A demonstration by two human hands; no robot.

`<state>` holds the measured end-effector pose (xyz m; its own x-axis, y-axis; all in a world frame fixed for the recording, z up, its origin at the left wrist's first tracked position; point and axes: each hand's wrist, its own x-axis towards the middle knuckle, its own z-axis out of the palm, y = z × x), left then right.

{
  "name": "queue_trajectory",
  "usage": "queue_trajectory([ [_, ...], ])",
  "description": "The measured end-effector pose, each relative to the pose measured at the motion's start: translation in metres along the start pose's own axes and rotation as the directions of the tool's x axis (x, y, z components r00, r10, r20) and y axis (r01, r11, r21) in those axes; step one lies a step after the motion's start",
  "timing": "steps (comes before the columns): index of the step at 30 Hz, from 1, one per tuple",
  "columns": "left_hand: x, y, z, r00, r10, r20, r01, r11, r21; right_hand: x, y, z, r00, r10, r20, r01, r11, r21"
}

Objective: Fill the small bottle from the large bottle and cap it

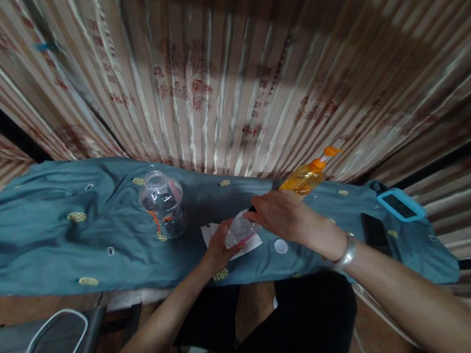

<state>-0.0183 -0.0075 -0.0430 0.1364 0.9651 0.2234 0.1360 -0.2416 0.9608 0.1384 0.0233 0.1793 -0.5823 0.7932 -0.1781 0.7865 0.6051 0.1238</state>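
My left hand point(218, 248) is closed around the side of a small clear plastic container point(238, 229), tilted over a white paper sheet point(254, 245). Closed fingers of my right hand point(289, 215) meet at the container's upper right edge. A small dark thing shows at those fingertips, too little of it to name. Just behind the right hand stands a pump bottle point(304, 178) of orange-yellow liquid with an orange pump head. A white round disc, perhaps a lid point(280, 246), lies below the right wrist.
On the blue-green cloth point(102, 197), a large clear bottle point(164, 204) with orange markings stands at left. A dark phone point(374, 231) and a light-blue-framed device point(401, 204) lie at right. Striped curtains point(233, 80) hang close behind. A grey stool-like thing point(45, 331) is at lower left.
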Motion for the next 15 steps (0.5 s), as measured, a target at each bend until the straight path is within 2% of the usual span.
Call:
queue_trajectory([
  [3, 0.001, -0.002, 0.000, 1.000, 0.007, -0.003, -0.007, 1.000, 0.004, 0.000, 0.001, -0.003, 0.999, 0.038, -0.006, -0.038, 0.999, -0.006],
  [8, 0.000, 0.000, -0.001, 1.000, 0.008, 0.003, -0.008, 1.000, 0.024, -0.009, 0.003, -0.013, 0.999, -0.041, 0.015, 0.040, 0.999, 0.025],
  [15, 0.000, -0.001, -0.002, 1.000, -0.006, 0.024, 0.006, 1.000, 0.020, -0.008, -0.006, -0.007, 0.998, 0.060, 0.025, -0.059, 0.998, -0.024],
])
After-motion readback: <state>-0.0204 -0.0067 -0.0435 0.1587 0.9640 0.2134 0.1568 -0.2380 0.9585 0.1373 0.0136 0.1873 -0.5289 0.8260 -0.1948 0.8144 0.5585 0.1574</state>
